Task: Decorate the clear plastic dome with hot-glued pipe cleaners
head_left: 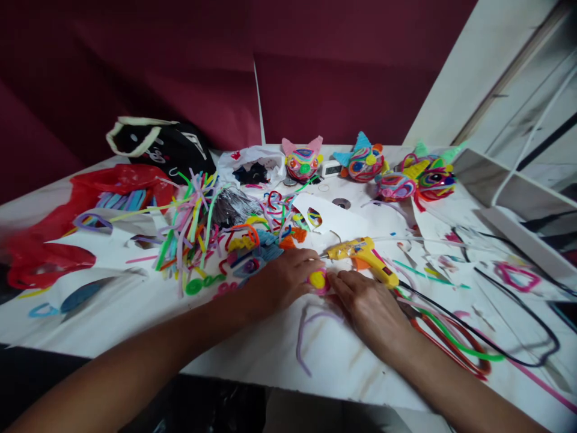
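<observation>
Between my hands is a small round coil of pipe cleaner [318, 279], yellow in the middle with a pink rim. My left hand [288, 275] pinches it from the left, fingers closed. From the right, the bent fingers of my right hand [360, 299] grip its edge, partly hiding that side. Just beyond my hands lies a yellow hot glue gun [360, 249], its nozzle pointing left near my left fingertips. A loose lilac pipe cleaner [301, 343] curls on the table in front of the coil. Scissors with orange handles [469, 352] lie beside my right forearm.
Left of my hands is a heap of coloured pipe cleaners [189, 222], with a red plastic bag [49, 240] farther left. Several pipe-cleaner animal heads, including a pink-eared one [303, 159], stand at the back. A black cable [491, 350] loops across the right side.
</observation>
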Motion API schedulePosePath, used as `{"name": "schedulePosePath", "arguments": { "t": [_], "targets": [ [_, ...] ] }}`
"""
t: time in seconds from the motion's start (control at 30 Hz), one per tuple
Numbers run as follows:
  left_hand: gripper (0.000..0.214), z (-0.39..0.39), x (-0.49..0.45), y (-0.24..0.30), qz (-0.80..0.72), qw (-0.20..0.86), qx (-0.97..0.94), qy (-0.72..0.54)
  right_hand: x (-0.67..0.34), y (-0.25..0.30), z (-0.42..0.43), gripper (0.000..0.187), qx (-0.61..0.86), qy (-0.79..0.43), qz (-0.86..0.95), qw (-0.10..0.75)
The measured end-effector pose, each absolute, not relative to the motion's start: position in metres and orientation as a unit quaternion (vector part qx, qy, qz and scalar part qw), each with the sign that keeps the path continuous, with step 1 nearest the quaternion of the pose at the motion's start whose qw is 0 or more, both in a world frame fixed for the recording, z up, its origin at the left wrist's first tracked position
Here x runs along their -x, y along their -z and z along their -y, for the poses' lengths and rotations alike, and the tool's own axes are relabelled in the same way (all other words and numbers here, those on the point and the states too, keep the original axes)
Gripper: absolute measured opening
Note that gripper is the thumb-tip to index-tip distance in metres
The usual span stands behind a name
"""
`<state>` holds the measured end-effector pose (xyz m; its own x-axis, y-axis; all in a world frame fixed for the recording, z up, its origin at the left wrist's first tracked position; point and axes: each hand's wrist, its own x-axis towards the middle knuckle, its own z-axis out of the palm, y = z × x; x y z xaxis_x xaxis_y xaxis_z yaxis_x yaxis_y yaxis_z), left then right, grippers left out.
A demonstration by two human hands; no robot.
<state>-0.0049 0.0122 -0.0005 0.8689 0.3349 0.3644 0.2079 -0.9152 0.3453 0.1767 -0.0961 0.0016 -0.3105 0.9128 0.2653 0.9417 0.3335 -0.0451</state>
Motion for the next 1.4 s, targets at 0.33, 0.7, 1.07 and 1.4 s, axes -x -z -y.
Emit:
{"name": "schedulePosePath", "arguments": {
  "t": [0.33,0.7,1.07,1.4],
  "targets": [
    [0.027,-0.016,0.002,0.014,-0.054,0.141,-0.948,-0.279,-0.169,-0.002,0.101,0.019,0.627,0.04,0.754,0.191],
    [0.025,-0.008,0.003,0.004,-0.085,0.135,-0.954,-0.255,-0.163,-0.005,0.106,0.005,0.65,-0.01,0.724,0.229],
    [0.028,-0.005,-0.001,0.018,-0.095,0.102,-0.941,-0.309,-0.167,-0.004,0.096,0.008,0.641,0.02,0.743,0.191],
    [0.021,0.02,-0.004,0.011,-0.18,0.038,-0.933,-0.309,-0.181,-0.01,0.085,0.017,0.618,-0.106,0.764,0.156]
  ]
}}
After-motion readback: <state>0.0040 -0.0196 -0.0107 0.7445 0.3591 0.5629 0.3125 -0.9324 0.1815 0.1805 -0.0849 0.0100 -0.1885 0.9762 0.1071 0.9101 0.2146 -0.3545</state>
